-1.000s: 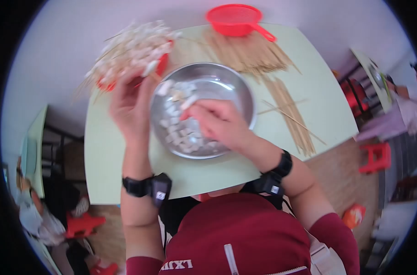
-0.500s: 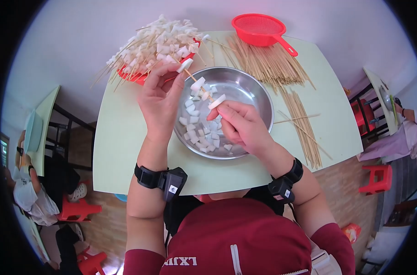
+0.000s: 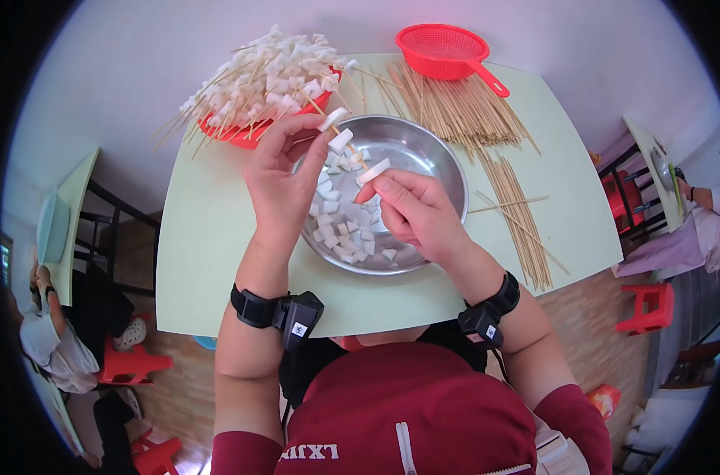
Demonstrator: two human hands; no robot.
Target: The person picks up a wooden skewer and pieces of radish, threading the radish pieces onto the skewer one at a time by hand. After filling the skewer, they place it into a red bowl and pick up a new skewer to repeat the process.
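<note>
My left hand (image 3: 282, 184) pinches a thin bamboo skewer (image 3: 338, 134) with white food pieces threaded on it, held over a steel bowl (image 3: 447, 170). My right hand (image 3: 415, 214) grips the skewer's lower end and a white piece (image 3: 373, 172) on it. The bowl holds several loose white pieces (image 3: 346, 231). Both wrists wear black bands with small devices.
A red basket (image 3: 245, 131) piled with finished white skewers sits at the far left of the pale green table (image 3: 202, 237). Bare bamboo sticks (image 3: 463, 115) lie fanned at the right, a red strainer (image 3: 443, 49) behind them. Other tables, red stools and seated people surround.
A second ago my left hand was up by the red basket and my right hand was in the bowl. Now both hold one skewer over the bowl; the threaded pieces have shifted slightly.
</note>
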